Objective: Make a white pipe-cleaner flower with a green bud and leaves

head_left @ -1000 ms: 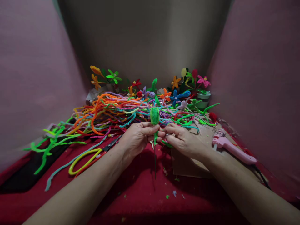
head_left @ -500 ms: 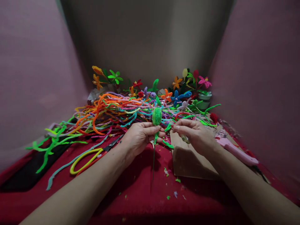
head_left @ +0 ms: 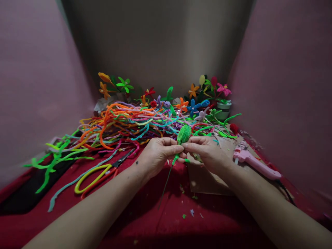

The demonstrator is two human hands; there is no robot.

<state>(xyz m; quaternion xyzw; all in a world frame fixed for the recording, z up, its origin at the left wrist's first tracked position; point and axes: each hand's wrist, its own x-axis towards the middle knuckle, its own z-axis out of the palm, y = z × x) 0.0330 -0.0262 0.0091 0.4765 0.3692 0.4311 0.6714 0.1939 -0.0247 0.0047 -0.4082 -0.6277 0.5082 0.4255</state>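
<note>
A fuzzy green pipe-cleaner flower bud [head_left: 184, 134] on a thin wire stem [head_left: 166, 185] is held up over the table. My left hand [head_left: 162, 152] pinches it at the base, thumb and fingers around the top of the stem. From the other side, my right hand [head_left: 203, 150] is closed at the same spot, its thumb and forefinger touching the bud's base. Green pipe cleaner wraps the upper stem just below the fingers. The bud leans a little to the right, and the bare wire slants down to the left.
Behind lies a heap of coloured pipe cleaners [head_left: 124, 121]. Yellow-handled scissors [head_left: 93, 180] are at left, near a black object [head_left: 23, 193]. A pink glue gun [head_left: 255, 162] and cardboard [head_left: 207, 181] lie at right. Finished flowers [head_left: 193, 107] and a small jar [head_left: 223, 110] stand at the back.
My right hand has moved left from beside the bud to its base, meeting my left hand. The bud has tilted to the right, and its stem now slants left.
</note>
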